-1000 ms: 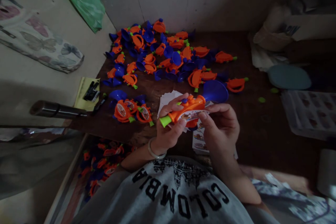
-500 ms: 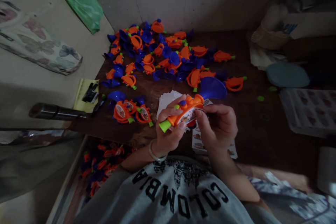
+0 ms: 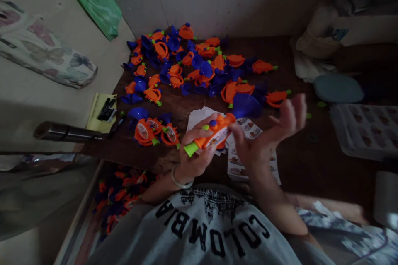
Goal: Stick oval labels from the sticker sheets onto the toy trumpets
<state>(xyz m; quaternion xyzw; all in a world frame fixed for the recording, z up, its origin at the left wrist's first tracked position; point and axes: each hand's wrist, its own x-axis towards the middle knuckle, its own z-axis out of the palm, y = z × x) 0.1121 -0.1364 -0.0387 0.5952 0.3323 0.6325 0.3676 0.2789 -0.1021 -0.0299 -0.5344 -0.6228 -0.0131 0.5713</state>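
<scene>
My left hand [image 3: 196, 149] is closed around a toy trumpet [image 3: 214, 133] with an orange body, a green mouthpiece and a blue bell. An oval picture sticker lies on the trumpet's side facing me. My right hand [image 3: 264, 140] is open, its fingers spread and raised to the right, with the thumb close to the sticker; whether the thumb touches it I cannot tell. Under and beside the hands lie sticker sheets [image 3: 238, 169] and a stack of white paper [image 3: 194, 121]. Several stickered trumpets [image 3: 143, 131] rest on the table to the left.
A heap of orange and blue trumpets [image 3: 186, 66] covers the table's back. More trumpets [image 3: 120, 198] lie below the table's left edge. Black pens [image 3: 107, 109] sit on a yellow pad [image 3: 95, 120] near a dark rod [image 3: 62, 131]. On the right are a bluish lid [image 3: 338, 88] and a clear tray [image 3: 362, 132].
My right hand's fingers have let go of the sticker edge and spread out, up and to the right. The trumpet in my left hand has shifted slightly left.
</scene>
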